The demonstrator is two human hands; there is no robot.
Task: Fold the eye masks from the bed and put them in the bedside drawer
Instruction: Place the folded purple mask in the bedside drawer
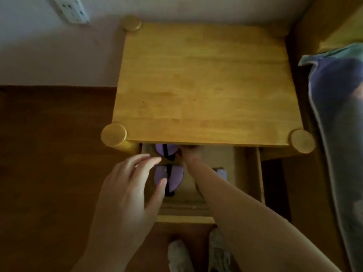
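Filling the middle of the view, the wooden bedside table (204, 85) stands with its top bare, round post caps at its corners, and dark wood floor (49, 154) to its left. Along the right edge runs the bed (337, 114), covered in blue and grey bedding. Below the tabletop the bedside drawer (249, 173) is pulled out toward the person, its pale interior partly shadowed.

Reaching in from the lower right, a bare forearm crosses over the drawer, and the right hand (191, 154) sits at the back of it, just under the table's front edge. Its fingers are tucked beneath that edge and blurred, so I cannot tell whether they are apart or clamped on anything. The left hand (129, 185) hovers over the drawer's left side with fingers spread and loosely extended, gripping nothing; the thumb tip rests on or just above the nearer eye mask (172, 176).

Both masks are lilac with a black strap running down the middle. The nearer one lies in the left part of the drawer; the farther eye mask (164, 149) lies behind it, half hidden by the tabletop, next to the right hand. A small pale object (221, 173) shows just right of the forearm. Two light slippers (196, 254) stand on the floor below the drawer front.
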